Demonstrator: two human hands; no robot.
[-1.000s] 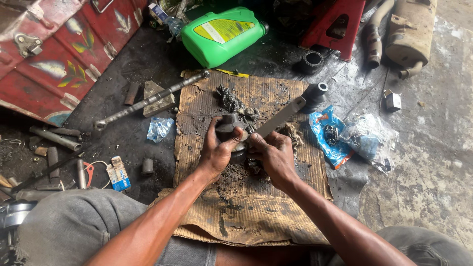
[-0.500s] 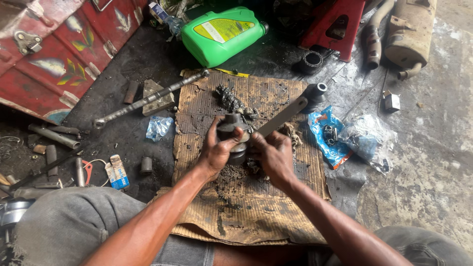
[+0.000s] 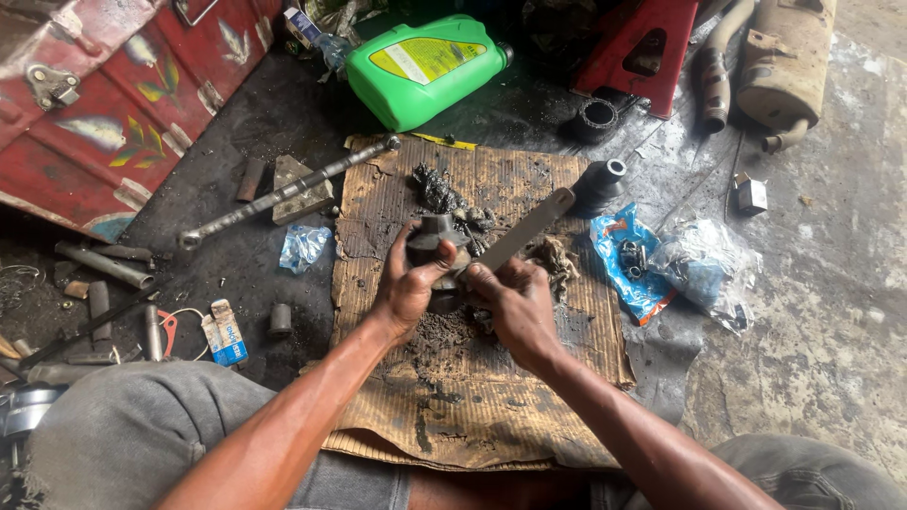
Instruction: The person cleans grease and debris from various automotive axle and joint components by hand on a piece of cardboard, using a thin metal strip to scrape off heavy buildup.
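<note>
Meanwhile, over the middle of the cardboard sheet (image 3: 472, 416), the greasy dark metal part (image 3: 436, 247) is still being clasped by the left hand (image 3: 408, 291) while the flat metal bar (image 3: 524, 229), gripped by the right hand (image 3: 515, 302), is being kept pressed against it, little having shifted.

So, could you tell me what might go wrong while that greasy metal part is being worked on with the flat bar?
1. The left hand and right hand are bare and close together; if the flat bar slips off the greasy metal part, it may strike the fingers.
2. Grease could weaken either grip, so the part may drop onto the cardboard.
3. Loose grit there might get into the part.
</note>
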